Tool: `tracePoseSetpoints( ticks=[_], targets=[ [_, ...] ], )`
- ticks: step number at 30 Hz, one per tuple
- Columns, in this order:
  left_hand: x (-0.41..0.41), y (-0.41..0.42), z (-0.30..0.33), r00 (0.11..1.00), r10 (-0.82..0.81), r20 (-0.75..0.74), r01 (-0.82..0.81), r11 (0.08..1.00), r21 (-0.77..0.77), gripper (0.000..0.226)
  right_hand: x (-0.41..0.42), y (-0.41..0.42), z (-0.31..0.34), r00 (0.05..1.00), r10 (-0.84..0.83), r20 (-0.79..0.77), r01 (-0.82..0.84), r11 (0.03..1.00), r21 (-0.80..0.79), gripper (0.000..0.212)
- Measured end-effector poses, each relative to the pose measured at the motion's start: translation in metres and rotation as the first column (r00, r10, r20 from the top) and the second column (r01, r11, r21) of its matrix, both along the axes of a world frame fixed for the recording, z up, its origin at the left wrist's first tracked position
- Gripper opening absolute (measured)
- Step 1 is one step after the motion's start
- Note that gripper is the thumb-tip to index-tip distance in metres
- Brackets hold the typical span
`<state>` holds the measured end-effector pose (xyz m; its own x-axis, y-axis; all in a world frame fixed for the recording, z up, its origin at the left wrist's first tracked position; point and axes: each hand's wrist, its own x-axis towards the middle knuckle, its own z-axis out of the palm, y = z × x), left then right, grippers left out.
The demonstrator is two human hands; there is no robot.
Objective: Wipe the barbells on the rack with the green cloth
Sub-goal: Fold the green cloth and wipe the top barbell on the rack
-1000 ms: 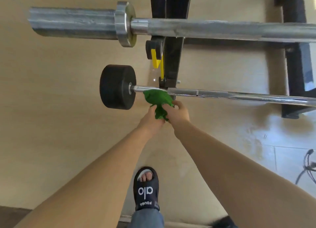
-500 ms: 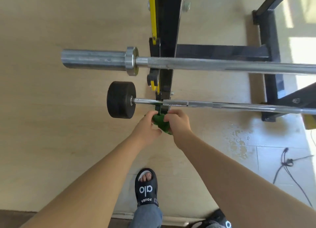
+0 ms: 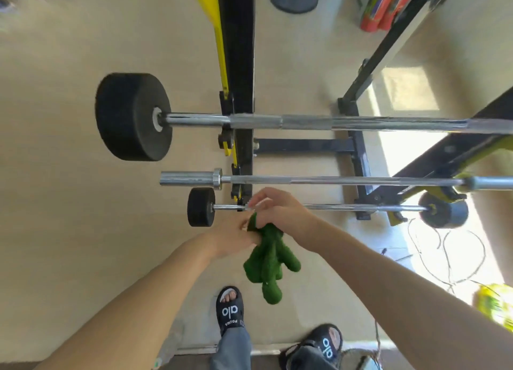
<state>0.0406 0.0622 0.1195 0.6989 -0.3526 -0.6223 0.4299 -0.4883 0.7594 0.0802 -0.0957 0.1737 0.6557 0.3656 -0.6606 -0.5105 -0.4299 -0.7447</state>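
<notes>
Green cloth point(image 3: 266, 261) hangs bunched below both hands, in front of the lowest barbell point(image 3: 361, 208) on the rack point(image 3: 240, 64), not on any bar at this moment. The right hand point(image 3: 280, 211) has its fingers closed on the top of the cloth, with the knuckles just beside the thin chrome shaft; the left hand point(image 3: 236, 238) meets the cloth from the left, but its fingers are hidden behind the fabric and I cannot tell how firmly they hold. Three bars lie across the rack: the lowest one with small black plates, a middle barbell point(image 3: 333, 180) with bare sleeves, and an upper barbell point(image 3: 333, 122) carrying a large black plate point(image 3: 130, 117) at its left end. The step in hand looks like regathering the cloth before the next pass. To do it well, spread the fabric so a flat fold wraps round the shaft rather than a lump touching one side, close the fingers fully round the bar, and draw along it from the rack upright toward the far plate, turning the wrist so the underside is wiped too. Loose tails could snag on the hooks, so tuck them in.
</notes>
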Motion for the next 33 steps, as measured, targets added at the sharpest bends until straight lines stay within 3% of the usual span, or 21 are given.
tracePoseSetpoints(
  ticks=[3, 6, 8, 10, 11, 13, 19, 25, 29, 33],
  targets=[
    [0.005, 0.001, 0.062, 0.993, -0.083, 0.078, 0.080, 0.996, 0.040, 0.025, 0.005, -0.009, 0.052, 0.990, 0.131, 0.051, -0.130, 0.991, -0.034, 0.031],
    [0.008, 0.005, 0.107, 0.976, -0.183, 0.120, 0.171, 0.979, 0.110, 0.013, 0.009, -0.023, 0.087, 0.937, 0.349, 0.033, -0.338, 0.924, -0.178, 0.039],
    [0.008, 0.005, 0.130, 0.948, -0.277, 0.155, 0.248, 0.951, 0.184, 0.015, 0.009, -0.031, 0.102, 0.844, 0.536, 0.010, -0.506, 0.802, -0.317, 0.050],
    [0.006, 0.005, 0.150, 0.918, -0.358, 0.171, 0.310, 0.917, 0.253, 0.019, 0.005, -0.033, 0.116, 0.693, 0.720, 0.017, -0.623, 0.611, -0.489, 0.044],
    [0.005, 0.004, 0.157, 0.908, -0.383, 0.168, 0.329, 0.902, 0.280, 0.021, 0.003, -0.034, 0.120, 0.634, 0.772, 0.034, -0.626, 0.539, -0.564, 0.037],
    [0.006, 0.006, 0.170, 0.902, -0.399, 0.166, 0.335, 0.889, 0.313, 0.024, 0.001, -0.035, 0.131, 0.599, 0.798, 0.065, -0.585, 0.492, -0.645, 0.027],
    [0.013, 0.030, 0.191, 0.874, -0.433, 0.221, 0.305, 0.843, 0.443, 0.025, 0.010, -0.047, 0.154, 0.655, 0.738, 0.164, -0.503, 0.588, -0.634, 0.020],
    [0.021, 0.042, 0.200, 0.787, -0.557, 0.265, 0.234, 0.668, 0.707, 0.031, 0.015, -0.049, 0.159, 0.717, 0.662, 0.219, -0.423, 0.662, -0.619, 0.023],
    [0.025, 0.037, 0.194, 0.833, -0.484, 0.269, 0.250, 0.762, 0.598, 0.022, 0.017, -0.041, 0.157, 0.846, 0.505, 0.168, -0.332, 0.747, -0.575, 0.024],
    [0.027, 0.029, 0.191, 0.878, -0.409, 0.248, 0.238, 0.823, 0.516, 0.030, 0.012, -0.031, 0.157, 0.993, 0.120, -0.012, -0.117, 0.931, -0.346, 0.027]
  ],
)
